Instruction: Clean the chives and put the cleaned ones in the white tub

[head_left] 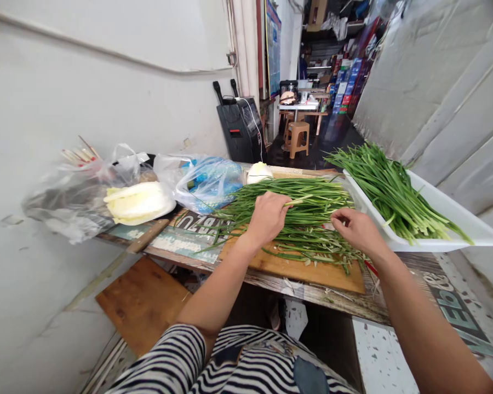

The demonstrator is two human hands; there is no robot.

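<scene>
A thick pile of garlic chives [308,191] lies across a wooden cutting board [316,272] in front of me. Above the pile, my left hand [269,216] is closed around a few garlic chives, their pale stem ends pointing right. My right hand [357,229] is beside the pile's right end, thumb and forefinger curled together in a pinch. Whatever is between those fingertips is too small to make out. Loose trimmings and dry bits [312,251] are scattered along the front of the board. More garlic chives [390,191] fill a white plastic tub [476,230] to the right.
To the left stand a halved napa cabbage [139,202], a knife with a wooden handle [148,236] jutting over the table edge, and plastic bags [209,183]. Another pale cabbage piece [259,172] sits behind the pile. Farther off are a black speaker [242,128] and a stool [298,137].
</scene>
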